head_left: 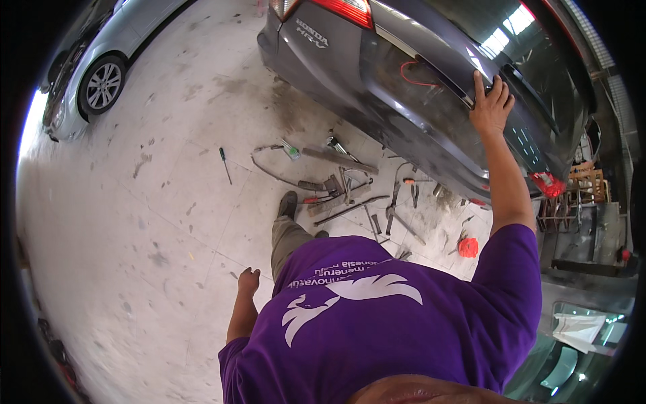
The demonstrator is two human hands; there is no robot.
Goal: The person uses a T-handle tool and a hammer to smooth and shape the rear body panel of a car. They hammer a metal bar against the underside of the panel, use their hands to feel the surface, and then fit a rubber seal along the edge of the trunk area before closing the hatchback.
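Observation:
My right hand point(491, 106) rests with its fingers spread on the grey car's tailgate point(424, 111), just below the rear window. Left of that hand a long strip opening runs across the tailgate, and a red wire point(418, 83) loops out on its panel. Low at my side hangs my left hand point(249, 281), away from the car, its fingers loosely curled with nothing seen in them. The red tail light point(346, 9) is at the car's far left corner.
On the stained pale floor between me and the bumper lie several tools: a hammer point(404, 224), pliers point(414, 195), a wooden bar point(340, 160) and a green-handled screwdriver point(224, 165). A round red object point(468, 248) lies near my right side. A silver car point(101, 74) stands far left.

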